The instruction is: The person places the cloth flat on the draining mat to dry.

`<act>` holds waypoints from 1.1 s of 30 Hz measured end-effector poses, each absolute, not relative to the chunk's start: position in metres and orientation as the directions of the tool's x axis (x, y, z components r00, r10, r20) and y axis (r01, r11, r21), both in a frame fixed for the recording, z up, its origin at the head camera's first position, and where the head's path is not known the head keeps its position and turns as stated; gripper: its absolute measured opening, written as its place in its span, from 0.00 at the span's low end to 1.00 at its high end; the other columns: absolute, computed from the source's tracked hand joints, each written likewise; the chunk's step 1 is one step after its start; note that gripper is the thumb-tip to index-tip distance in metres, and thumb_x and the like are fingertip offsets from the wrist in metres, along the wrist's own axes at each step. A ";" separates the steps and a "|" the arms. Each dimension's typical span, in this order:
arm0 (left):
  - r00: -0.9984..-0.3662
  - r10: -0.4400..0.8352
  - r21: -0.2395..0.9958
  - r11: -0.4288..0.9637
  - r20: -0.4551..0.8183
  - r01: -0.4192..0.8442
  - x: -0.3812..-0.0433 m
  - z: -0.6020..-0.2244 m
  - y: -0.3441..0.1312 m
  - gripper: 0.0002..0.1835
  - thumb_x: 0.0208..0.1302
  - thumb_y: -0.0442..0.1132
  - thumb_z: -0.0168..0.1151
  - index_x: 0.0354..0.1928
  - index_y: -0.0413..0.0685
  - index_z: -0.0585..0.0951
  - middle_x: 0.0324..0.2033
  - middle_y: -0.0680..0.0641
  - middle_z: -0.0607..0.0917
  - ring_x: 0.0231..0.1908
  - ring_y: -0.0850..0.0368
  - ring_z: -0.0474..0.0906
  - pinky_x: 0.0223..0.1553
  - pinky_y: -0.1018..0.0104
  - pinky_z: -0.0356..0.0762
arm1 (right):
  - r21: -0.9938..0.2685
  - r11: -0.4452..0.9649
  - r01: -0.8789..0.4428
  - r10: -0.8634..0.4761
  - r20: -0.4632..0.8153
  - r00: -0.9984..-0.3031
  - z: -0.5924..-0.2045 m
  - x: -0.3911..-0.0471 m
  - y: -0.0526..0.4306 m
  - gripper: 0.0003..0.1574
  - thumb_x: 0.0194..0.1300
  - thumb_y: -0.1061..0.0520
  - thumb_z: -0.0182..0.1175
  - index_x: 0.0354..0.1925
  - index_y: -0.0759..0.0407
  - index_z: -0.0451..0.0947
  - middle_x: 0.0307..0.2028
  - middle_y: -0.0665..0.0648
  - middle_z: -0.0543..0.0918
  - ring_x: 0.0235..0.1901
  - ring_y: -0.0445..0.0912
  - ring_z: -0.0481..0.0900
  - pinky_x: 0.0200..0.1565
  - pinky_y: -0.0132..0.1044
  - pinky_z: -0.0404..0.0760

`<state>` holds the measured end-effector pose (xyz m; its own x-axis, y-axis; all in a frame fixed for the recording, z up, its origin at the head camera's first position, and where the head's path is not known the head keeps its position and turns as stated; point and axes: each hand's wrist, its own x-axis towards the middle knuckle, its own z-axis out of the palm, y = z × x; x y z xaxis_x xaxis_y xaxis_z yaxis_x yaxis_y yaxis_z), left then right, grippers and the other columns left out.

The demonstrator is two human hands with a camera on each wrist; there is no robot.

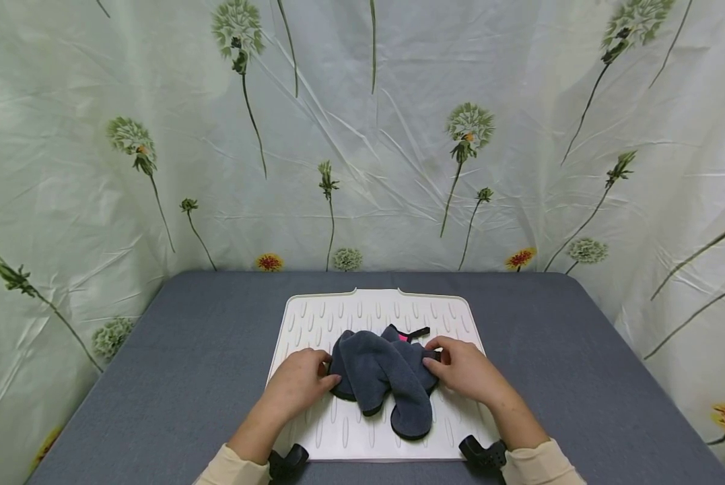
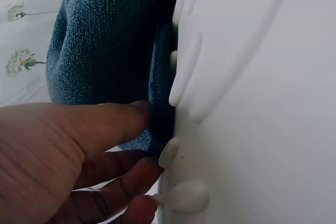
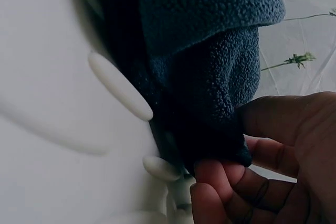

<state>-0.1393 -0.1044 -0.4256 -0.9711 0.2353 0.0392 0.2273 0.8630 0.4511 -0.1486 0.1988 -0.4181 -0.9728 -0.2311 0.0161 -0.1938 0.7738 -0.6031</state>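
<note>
A dark blue-grey terry towel (image 1: pixel 368 367) with black edging lies bunched on a white ridged board (image 1: pixel 326 441). One rounded flap of it hangs toward the near side, and a black strap (image 1: pixel 419 333) with a bit of pink shows at its far edge. At the left edge, my left hand (image 1: pixel 297 384) pinches the fabric, thumb on top in the left wrist view, fingertips down by the board's ridges. My right hand (image 1: pixel 466 369) pinches a corner at the right edge; the right wrist view shows that towel corner (image 3: pixel 215 135) between thumb and fingers.
Under the board is a table covered in dark grey fabric (image 1: pixel 204 350). A pale curtain (image 1: pixel 374 168) printed with dandelions and flowers hangs behind and at both sides. Black wrist straps with camera mounts (image 1: pixel 288 462) are near the board's front edge.
</note>
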 end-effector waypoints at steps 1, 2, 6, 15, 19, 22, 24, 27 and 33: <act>-0.972 0.230 0.451 0.865 0.039 0.222 -0.139 -0.426 -0.104 0.16 0.55 0.43 0.77 0.42 0.42 0.87 0.29 0.50 0.86 0.32 0.57 0.81 0.38 0.57 0.79 | -0.608 0.770 -0.193 -0.233 0.013 -0.972 -0.418 -0.149 0.198 0.08 0.67 0.55 0.67 0.45 0.51 0.84 0.19 0.46 0.72 0.18 0.39 0.69 0.24 0.32 0.68; -0.973 0.227 0.451 0.865 0.041 0.221 -0.139 -0.426 -0.104 0.16 0.55 0.43 0.77 0.42 0.42 0.87 0.29 0.51 0.85 0.32 0.57 0.80 0.37 0.57 0.79 | -0.611 0.767 -0.196 -0.237 0.015 -0.971 -0.418 -0.149 0.197 0.08 0.67 0.56 0.67 0.45 0.52 0.83 0.19 0.46 0.72 0.17 0.39 0.69 0.23 0.32 0.68; -0.972 0.226 0.454 0.861 0.061 0.228 -0.139 -0.427 -0.103 0.15 0.55 0.40 0.77 0.42 0.41 0.87 0.29 0.50 0.86 0.32 0.57 0.81 0.38 0.56 0.79 | -0.619 0.761 -0.196 -0.237 0.016 -0.971 -0.418 -0.148 0.197 0.11 0.67 0.58 0.67 0.48 0.53 0.83 0.19 0.47 0.72 0.17 0.39 0.69 0.23 0.32 0.68; -0.966 0.246 0.462 0.850 0.073 0.252 -0.138 -0.426 -0.100 0.13 0.55 0.36 0.74 0.42 0.40 0.87 0.32 0.48 0.89 0.35 0.55 0.84 0.40 0.56 0.82 | -0.613 0.768 -0.188 -0.227 0.014 -0.974 -0.420 -0.148 0.196 0.12 0.66 0.58 0.67 0.49 0.53 0.83 0.19 0.46 0.72 0.17 0.39 0.69 0.23 0.32 0.67; -0.964 0.253 0.462 0.847 0.082 0.262 -0.137 -0.425 -0.099 0.12 0.55 0.35 0.73 0.42 0.40 0.87 0.31 0.48 0.89 0.33 0.56 0.83 0.38 0.57 0.81 | -0.613 0.765 -0.199 -0.232 0.026 -0.972 -0.419 -0.148 0.196 0.12 0.66 0.58 0.67 0.49 0.52 0.83 0.19 0.46 0.72 0.17 0.39 0.69 0.23 0.32 0.67; -0.964 0.253 0.465 0.846 0.082 0.261 -0.136 -0.424 -0.100 0.12 0.54 0.34 0.72 0.42 0.40 0.87 0.31 0.48 0.88 0.32 0.58 0.82 0.37 0.58 0.80 | -0.609 0.765 -0.210 -0.235 0.039 -0.971 -0.418 -0.147 0.196 0.12 0.67 0.58 0.67 0.49 0.52 0.83 0.20 0.47 0.72 0.18 0.38 0.68 0.23 0.32 0.67; -0.964 0.252 0.465 0.846 0.082 0.260 -0.136 -0.424 -0.100 0.12 0.54 0.34 0.72 0.42 0.40 0.87 0.30 0.49 0.88 0.31 0.59 0.80 0.36 0.59 0.80 | -0.606 0.765 -0.218 -0.237 0.050 -0.970 -0.418 -0.148 0.197 0.12 0.67 0.59 0.67 0.49 0.52 0.83 0.20 0.47 0.72 0.18 0.38 0.68 0.24 0.32 0.67; -0.964 0.252 0.463 0.847 0.084 0.262 -0.136 -0.424 -0.101 0.12 0.54 0.34 0.72 0.42 0.41 0.87 0.30 0.49 0.88 0.31 0.59 0.80 0.36 0.60 0.79 | -0.608 0.762 -0.221 -0.233 0.060 -0.970 -0.418 -0.148 0.197 0.12 0.67 0.59 0.67 0.49 0.52 0.83 0.20 0.46 0.72 0.19 0.38 0.68 0.24 0.32 0.68; -0.970 0.236 0.473 0.848 0.062 0.237 -0.136 -0.422 -0.103 0.13 0.54 0.34 0.71 0.43 0.42 0.88 0.30 0.51 0.87 0.30 0.60 0.80 0.35 0.61 0.79 | -0.649 0.732 -0.206 -0.217 0.065 -0.974 -0.419 -0.151 0.200 0.15 0.66 0.59 0.67 0.51 0.55 0.82 0.24 0.48 0.73 0.22 0.38 0.71 0.25 0.32 0.70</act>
